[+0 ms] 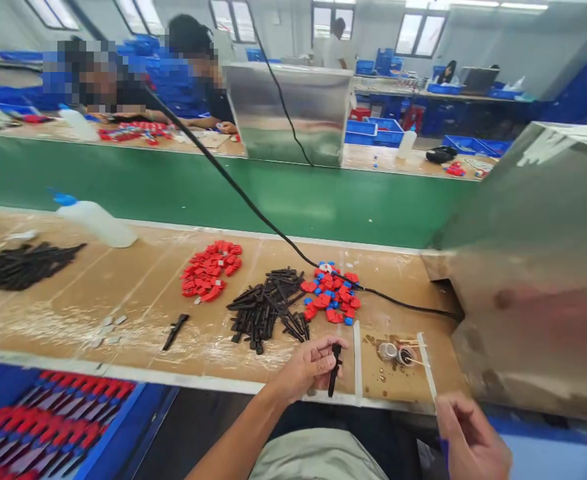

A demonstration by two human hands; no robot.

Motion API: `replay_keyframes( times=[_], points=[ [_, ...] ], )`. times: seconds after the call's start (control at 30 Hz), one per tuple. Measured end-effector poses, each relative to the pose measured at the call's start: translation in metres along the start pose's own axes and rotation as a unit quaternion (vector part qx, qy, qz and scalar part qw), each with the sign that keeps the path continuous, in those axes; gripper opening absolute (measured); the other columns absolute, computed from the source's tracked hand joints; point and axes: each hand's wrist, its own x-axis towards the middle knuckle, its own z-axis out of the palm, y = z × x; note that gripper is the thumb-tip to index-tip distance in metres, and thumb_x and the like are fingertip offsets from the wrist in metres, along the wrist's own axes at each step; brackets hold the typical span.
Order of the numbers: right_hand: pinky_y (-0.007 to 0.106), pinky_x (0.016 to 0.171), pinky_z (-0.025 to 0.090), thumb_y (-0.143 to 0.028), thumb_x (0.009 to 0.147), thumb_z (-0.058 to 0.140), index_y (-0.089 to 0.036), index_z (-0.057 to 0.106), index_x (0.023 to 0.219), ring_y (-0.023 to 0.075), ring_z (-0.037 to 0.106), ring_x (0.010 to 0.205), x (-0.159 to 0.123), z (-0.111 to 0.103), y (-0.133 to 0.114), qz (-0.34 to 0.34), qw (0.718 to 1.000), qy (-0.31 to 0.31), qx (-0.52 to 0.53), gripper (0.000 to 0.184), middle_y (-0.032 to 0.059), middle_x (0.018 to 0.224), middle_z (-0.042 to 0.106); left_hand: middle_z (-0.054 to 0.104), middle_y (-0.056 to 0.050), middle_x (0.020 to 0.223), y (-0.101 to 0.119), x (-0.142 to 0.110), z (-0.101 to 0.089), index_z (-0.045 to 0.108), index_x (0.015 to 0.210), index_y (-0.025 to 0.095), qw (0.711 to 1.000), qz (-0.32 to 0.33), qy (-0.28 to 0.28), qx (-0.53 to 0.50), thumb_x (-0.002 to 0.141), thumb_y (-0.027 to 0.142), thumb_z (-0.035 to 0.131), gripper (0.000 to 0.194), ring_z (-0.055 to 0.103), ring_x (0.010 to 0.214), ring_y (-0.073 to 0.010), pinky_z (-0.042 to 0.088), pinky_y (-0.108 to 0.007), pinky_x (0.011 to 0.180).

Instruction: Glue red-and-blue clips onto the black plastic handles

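Observation:
My left hand is closed on a black plastic strip, holding it upright over the front edge of the wooden bench. My right hand is low at the right with fingers pinched together; a thin white stick runs up from it towards two small metal cups, and whether the fingers hold it is unclear. Behind my left hand lie a heap of black strips and a pile of red and blue caps. Another pile of red caps lies further left.
A black cable crosses the bench to a metal housing on the right. A white squeeze bottle lies at left near more black strips. A blue bin of assembled parts sits below. Two people work across the green conveyor.

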Motion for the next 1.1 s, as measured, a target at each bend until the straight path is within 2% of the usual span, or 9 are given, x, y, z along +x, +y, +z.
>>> replay_keyframes(
  times=[0.07,0.1,0.17,0.27,0.4,0.57,0.73,0.9,1.1],
  points=[
    [0.030,0.061,0.051,-0.067,0.081,0.071,-0.019,0.069,0.101,0.0170,0.057,0.061,0.015,0.003,0.000,0.041,0.994,0.079,-0.065,0.053,0.0011,0.072,0.064,0.066,-0.003,0.075,-0.013,0.001,0.009,0.073,0.111,0.016,1.000,-0.007,-0.022,-0.016,0.066,0.065,0.089,0.068,0.055,0.057,-0.0098,0.036,-0.018,0.047],
    [0.030,0.062,0.051,-0.069,0.078,0.072,-0.016,0.068,0.113,0.0169,0.058,0.061,0.022,0.006,0.000,0.055,0.992,0.079,-0.080,0.063,0.0014,0.075,0.065,0.066,-0.003,0.076,-0.018,0.002,0.013,0.074,0.109,0.016,0.999,-0.007,-0.031,-0.020,0.066,0.064,0.089,0.067,0.059,0.062,-0.0116,0.039,-0.018,0.049],
    [0.030,0.060,0.053,-0.071,0.076,0.071,-0.012,0.066,0.123,0.0166,0.058,0.060,0.035,0.012,0.004,0.070,0.995,0.027,-0.064,0.076,0.0020,0.077,0.066,0.066,-0.004,0.079,-0.024,0.005,0.019,0.076,0.108,0.016,0.999,-0.001,-0.045,-0.022,0.066,0.063,0.090,0.065,0.064,0.067,-0.0146,0.041,-0.020,0.051],
    [0.028,0.056,0.053,-0.070,0.077,0.069,-0.013,0.074,0.108,0.0169,0.060,0.058,0.043,0.019,0.011,0.064,0.997,-0.034,-0.031,0.065,0.0034,0.072,0.067,0.068,-0.005,0.082,-0.028,0.010,0.022,0.077,0.111,0.016,0.998,0.006,-0.056,-0.020,0.068,0.062,0.090,0.064,0.067,0.066,-0.0160,0.042,-0.021,0.049],
    [0.024,0.054,0.052,-0.058,0.085,0.066,-0.018,0.080,0.090,0.0153,0.061,0.058,0.042,0.022,0.007,-0.002,0.998,-0.026,-0.048,0.043,0.0035,0.072,0.069,0.073,-0.007,0.081,-0.031,0.013,0.021,0.076,0.109,0.014,0.998,0.001,-0.054,-0.020,0.067,0.061,0.091,0.065,0.067,0.061,-0.0152,0.040,-0.021,0.045],
    [0.023,0.060,0.056,-0.048,0.091,0.067,-0.021,0.083,0.091,0.0171,0.070,0.069,0.042,0.019,-0.006,-0.080,0.996,0.015,-0.041,0.032,0.0064,0.085,0.077,0.072,-0.005,0.072,-0.032,0.013,0.022,0.072,0.095,0.014,0.999,-0.005,-0.028,-0.034,0.066,0.060,0.091,0.058,0.066,0.057,-0.0140,0.037,-0.019,0.042],
    [0.021,0.055,0.053,-0.047,0.092,0.069,-0.020,0.082,0.091,0.0129,0.065,0.056,0.043,0.015,-0.006,-0.083,0.995,0.042,-0.047,0.030,0.0036,0.080,0.076,0.069,-0.004,0.076,-0.030,0.013,0.029,0.070,0.089,0.014,0.999,-0.001,-0.013,-0.048,0.065,0.059,0.092,0.056,0.065,0.060,-0.0130,0.039,-0.020,0.045],
    [0.021,0.057,0.051,-0.047,0.093,0.068,-0.021,0.081,0.089,0.0128,0.063,0.059,0.042,0.008,-0.005,-0.089,0.993,0.046,-0.062,0.030,0.0003,0.071,0.070,0.065,-0.001,0.076,-0.034,0.013,0.038,0.070,0.092,0.014,0.998,-0.012,-0.005,-0.060,0.064,0.055,0.094,0.054,0.067,0.063,-0.0144,0.041,-0.020,0.049],
    [0.026,0.070,0.055,-0.044,0.096,0.064,-0.023,0.082,0.093,0.0175,0.070,0.075,0.039,0.005,-0.006,-0.116,0.990,0.017,-0.079,0.028,0.0038,0.085,0.075,0.062,0.000,0.075,-0.035,0.016,0.046,0.070,0.089,0.014,0.997,-0.022,-0.002,-0.068,0.060,0.055,0.096,0.056,0.066,0.060,-0.0138,0.039,-0.021,0.048]
  ],
)
